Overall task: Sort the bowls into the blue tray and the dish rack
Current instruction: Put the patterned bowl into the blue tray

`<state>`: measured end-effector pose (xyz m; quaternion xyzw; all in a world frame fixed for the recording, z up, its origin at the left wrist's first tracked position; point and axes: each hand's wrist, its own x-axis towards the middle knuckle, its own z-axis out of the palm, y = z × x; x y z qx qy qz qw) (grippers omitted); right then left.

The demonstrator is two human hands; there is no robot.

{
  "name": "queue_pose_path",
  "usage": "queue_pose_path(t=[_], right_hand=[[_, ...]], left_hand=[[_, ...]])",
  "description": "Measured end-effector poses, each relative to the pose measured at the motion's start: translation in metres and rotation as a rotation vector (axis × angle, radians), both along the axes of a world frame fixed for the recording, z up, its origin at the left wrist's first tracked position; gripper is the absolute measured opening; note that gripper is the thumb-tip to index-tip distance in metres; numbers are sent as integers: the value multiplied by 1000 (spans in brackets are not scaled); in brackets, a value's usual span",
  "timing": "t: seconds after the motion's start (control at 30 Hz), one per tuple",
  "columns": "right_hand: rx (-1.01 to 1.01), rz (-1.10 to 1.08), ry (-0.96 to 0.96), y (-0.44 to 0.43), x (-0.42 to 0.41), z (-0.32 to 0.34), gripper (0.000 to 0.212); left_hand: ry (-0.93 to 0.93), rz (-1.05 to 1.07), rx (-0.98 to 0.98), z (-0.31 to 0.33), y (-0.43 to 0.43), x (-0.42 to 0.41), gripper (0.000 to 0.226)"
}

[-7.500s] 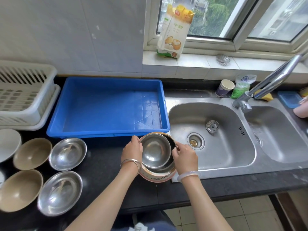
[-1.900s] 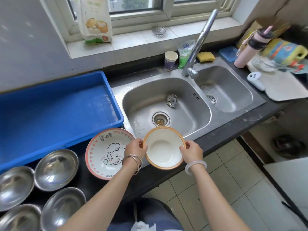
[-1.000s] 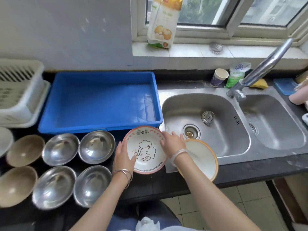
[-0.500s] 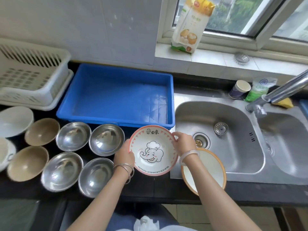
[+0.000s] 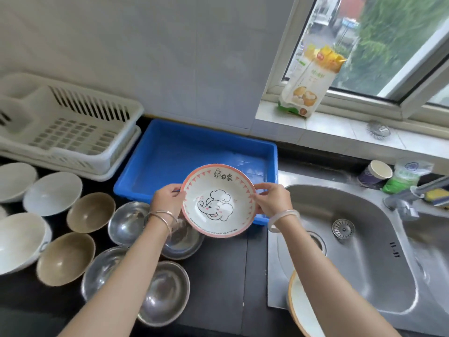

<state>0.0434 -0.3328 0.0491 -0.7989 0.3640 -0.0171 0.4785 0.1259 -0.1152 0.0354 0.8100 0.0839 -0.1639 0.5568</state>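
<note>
I hold a pink-rimmed elephant bowl (image 5: 218, 200) in the air over the near edge of the empty blue tray (image 5: 170, 152). My left hand (image 5: 167, 200) grips its left rim and my right hand (image 5: 273, 199) grips its right rim. The white dish rack (image 5: 73, 132) stands empty at the left. Several steel bowls (image 5: 165, 293) sit on the black counter below my left arm. Two tan bowls (image 5: 91, 211) and several white bowls (image 5: 52, 193) lie further left. An orange-rimmed white bowl (image 5: 300, 310) rests at the sink's near edge, partly hidden by my right arm.
A steel double sink (image 5: 364, 251) with a faucet (image 5: 413, 195) lies to the right. A paper cup (image 5: 375, 172) and a green bag (image 5: 405, 176) stand behind it. On the windowsill stands a food packet (image 5: 311, 83).
Both hands lifted the elephant bowl off the counter and carried it up and away toward the blue tray. The orange-rimmed bowl stayed by the sink.
</note>
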Motion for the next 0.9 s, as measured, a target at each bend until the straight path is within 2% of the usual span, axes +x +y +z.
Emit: queue_pose_path(t=[0.17,0.37,0.43,0.6,0.7,0.77,0.9], right_hand=[[85,-27,-19,12,68,-9,17],[189,-106,68,25,131,-40,23],[216,-127,91,31,144,-52,24],[237,-168,120,45,165,-80,25],[287,-213,87,51,169,-85,24],[415,-237,42,56,164,-84,25],[814,-213,-23,71,142,-81,26]], left_hand=[[121,72,-102,-14,4,69,22],[151,73,-159,-44,9,135,25],[167,52,-144,-51,12,148,25],[181,29,-110,-71,19,166,42],[165,24,-156,-73,21,174,36],[242,83,-238,-73,21,176,35],[605,155,-421,-74,29,166,16]])
